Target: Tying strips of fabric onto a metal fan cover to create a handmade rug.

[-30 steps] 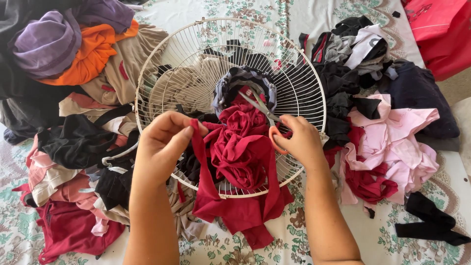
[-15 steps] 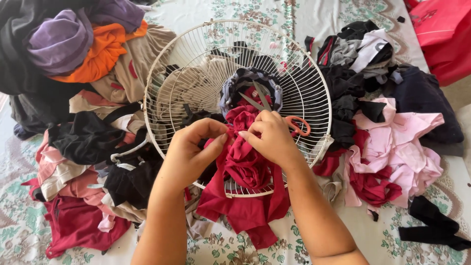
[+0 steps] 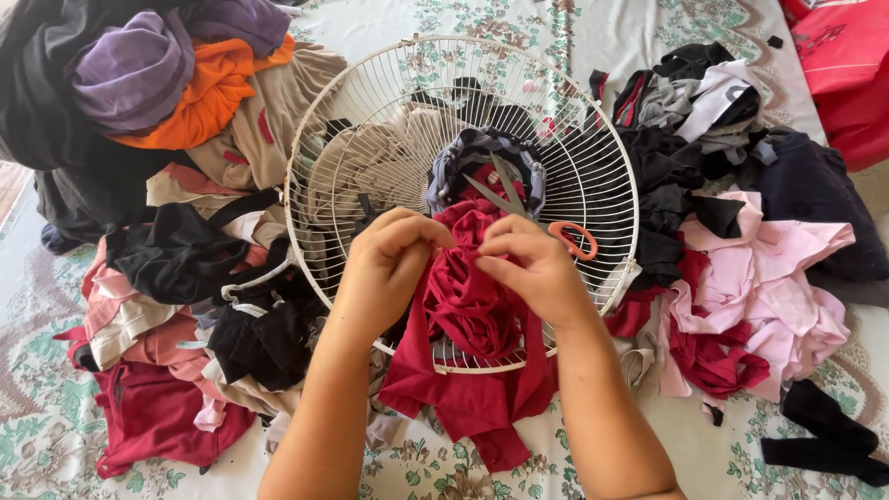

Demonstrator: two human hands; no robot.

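Both hands have closed in on the dark red cloth strip point(image 3: 468, 296) since a second ago: then the left hand point(image 3: 384, 268) held one end of it out to the side while the right hand point(image 3: 537, 268) had its fingers through the orange handles of the scissors point(image 3: 537, 218). The scissors now lie released on the white wire fan guard point(image 3: 593, 167), blades partly open, handles just beyond the right hand's knuckles and not touched by it. Judged from this, cutting is set aside and the cloth itself is being worked by hand. The left grip is pinched together on the upper edge of the red cloth; the right grip is likewise clamped on the same bunch, fingertips almost meeting those of the left. The cloth sits directly between and beneath the two grips, bunched over the guard's centre, its loose tails hanging over the near rim onto the floral bedsheet point(image 3: 435, 472). A striped grey band point(image 3: 463, 153) lies at the guard's hub behind the hands. Heaps of mixed clothing point(image 3: 185, 250) flank the guard on both sides.
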